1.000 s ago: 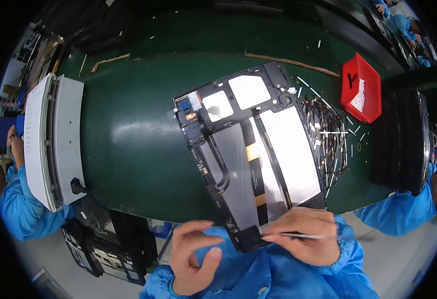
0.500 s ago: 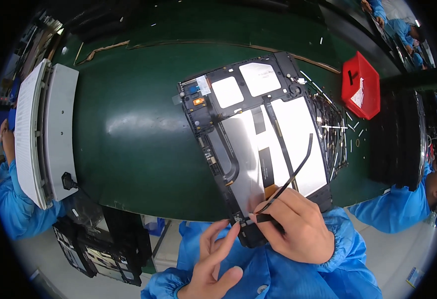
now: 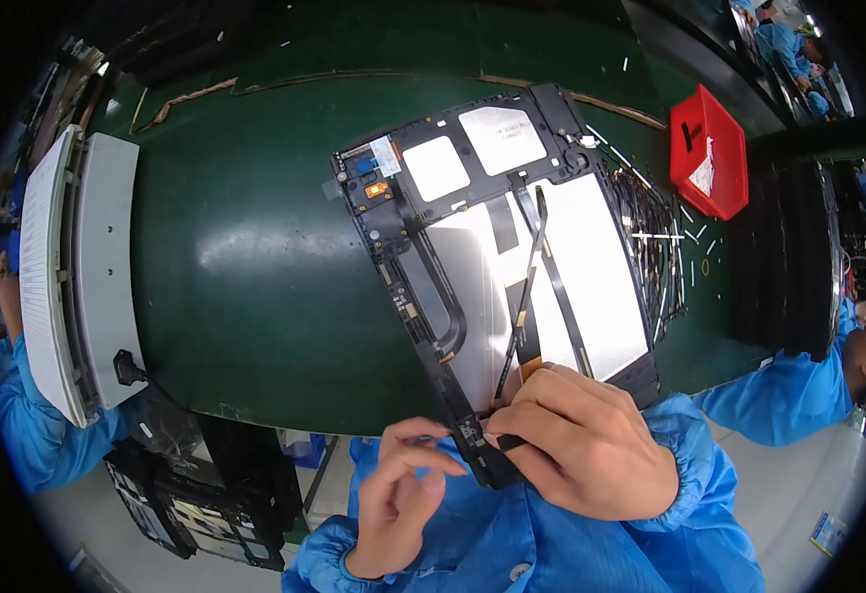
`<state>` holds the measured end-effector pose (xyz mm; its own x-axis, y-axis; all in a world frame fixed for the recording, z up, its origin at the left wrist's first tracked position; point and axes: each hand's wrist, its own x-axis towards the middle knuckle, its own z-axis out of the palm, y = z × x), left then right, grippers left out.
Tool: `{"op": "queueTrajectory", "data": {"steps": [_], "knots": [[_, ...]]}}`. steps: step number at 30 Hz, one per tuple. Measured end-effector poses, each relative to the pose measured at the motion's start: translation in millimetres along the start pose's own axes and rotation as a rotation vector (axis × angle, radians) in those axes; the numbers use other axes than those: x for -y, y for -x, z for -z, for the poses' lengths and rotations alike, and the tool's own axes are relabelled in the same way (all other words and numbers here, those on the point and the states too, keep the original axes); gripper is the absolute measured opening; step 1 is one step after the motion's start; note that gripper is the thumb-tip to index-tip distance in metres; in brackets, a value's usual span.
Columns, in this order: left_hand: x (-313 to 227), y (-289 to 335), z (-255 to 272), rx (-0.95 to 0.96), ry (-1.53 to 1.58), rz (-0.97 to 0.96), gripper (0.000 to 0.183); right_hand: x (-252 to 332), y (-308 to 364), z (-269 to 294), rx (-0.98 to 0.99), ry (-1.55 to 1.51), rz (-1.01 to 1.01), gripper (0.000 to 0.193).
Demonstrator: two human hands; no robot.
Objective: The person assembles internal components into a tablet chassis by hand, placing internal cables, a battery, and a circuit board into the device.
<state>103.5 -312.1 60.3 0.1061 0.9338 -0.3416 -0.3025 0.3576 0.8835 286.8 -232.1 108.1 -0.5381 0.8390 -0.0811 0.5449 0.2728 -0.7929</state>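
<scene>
A black device housing (image 3: pixel 463 381) with silvery metal plates lies slanted on the green table, its lower end close to me. My right hand (image 3: pixel 591 445) rests over that lower end, thumb and fingers pinched on a thin black flat flex cable (image 3: pixel 524 304). The cable stretches up across the plates; its end at my fingertips is partly hidden. Beside the housing's lower left edge is my left hand (image 3: pixel 403 489), fingers curled but apart, holding nothing. An orange part (image 3: pixel 376 190) and a small clear-blue film (image 3: pixel 386 156) sit at the housing's far left corner.
Many thin black strips (image 3: pixel 650 247) lie heaped right of the housing. Beyond stands a red bin (image 3: pixel 710 158). A pale box with a plug (image 3: pixel 107 267) is at the left. Black housings (image 3: pixel 216 514) stand lower left. A co-worker's blue sleeve (image 3: pixel 764 400) reaches in at right.
The flex cable swung from pointing up-right to lying more upright across the plates. My left hand drew back from the housing edge and its fingers curled. The view shifted slightly.
</scene>
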Motion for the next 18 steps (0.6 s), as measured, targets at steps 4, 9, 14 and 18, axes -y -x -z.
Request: {"op": "queueTrajectory", "data": {"steps": [4,9,14,18], "knots": [[-3,-14,-10,-0.138,-0.125,-0.107,0.006,0,-3,2,0.030,-0.031,0.011,0.019],[-9,-39,-13,-0.160,-0.471,-0.320,0.012,0,2,12,-0.023,-0.058,0.002,0.022],[-12,-43,-11,-0.128,-0.486,-0.306,0.012,-5,-6,22,0.021,0.112,0.027,0.038],[-9,-39,-12,-0.162,-0.441,-0.299,0.012,-9,-19,29,0.108,0.192,0.058,0.028]]}}
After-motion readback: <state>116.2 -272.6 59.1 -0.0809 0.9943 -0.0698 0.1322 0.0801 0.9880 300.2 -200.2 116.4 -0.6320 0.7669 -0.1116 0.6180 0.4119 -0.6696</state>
